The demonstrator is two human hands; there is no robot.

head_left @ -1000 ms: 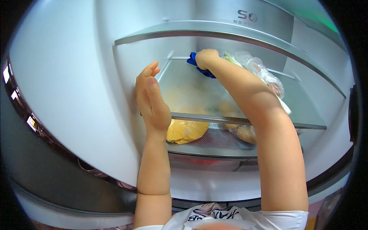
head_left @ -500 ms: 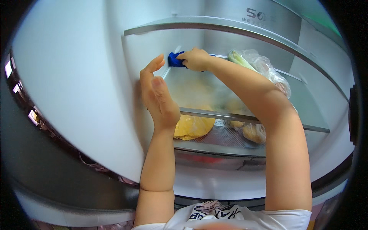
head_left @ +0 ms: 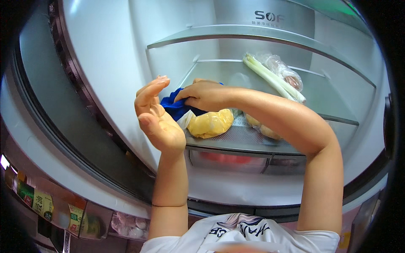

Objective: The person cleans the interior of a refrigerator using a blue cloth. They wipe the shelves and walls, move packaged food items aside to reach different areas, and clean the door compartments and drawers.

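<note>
Inside a fridge, my right hand (head_left: 206, 95) presses down on a bunched blue cloth (head_left: 175, 107), fingers bent over it. The cloth lies at the front left part of the middle glass shelf (head_left: 333, 99), and part of it is hidden under the hand. To its left, my left hand (head_left: 158, 122) is raised beside the fridge's inner wall, palm turned inward, fingers and thumb apart, holding nothing. Just below the cloth, a yellow bundle in clear plastic (head_left: 211, 123) sits on the level underneath.
White-green leek stalks (head_left: 274, 78) and a clear plastic bag (head_left: 283, 69) lie at the shelf's back right. An upper glass shelf (head_left: 261, 37) spans above. Bagged round food (head_left: 270, 133) sits below my right forearm, over a drawer (head_left: 228, 163). Bottles (head_left: 38, 202) stand in the door at left.
My right hand has drawn the blue cloth from the shelf's back left corner toward the front. My left hand stays raised and open. The view has shifted, showing more of the door.
</note>
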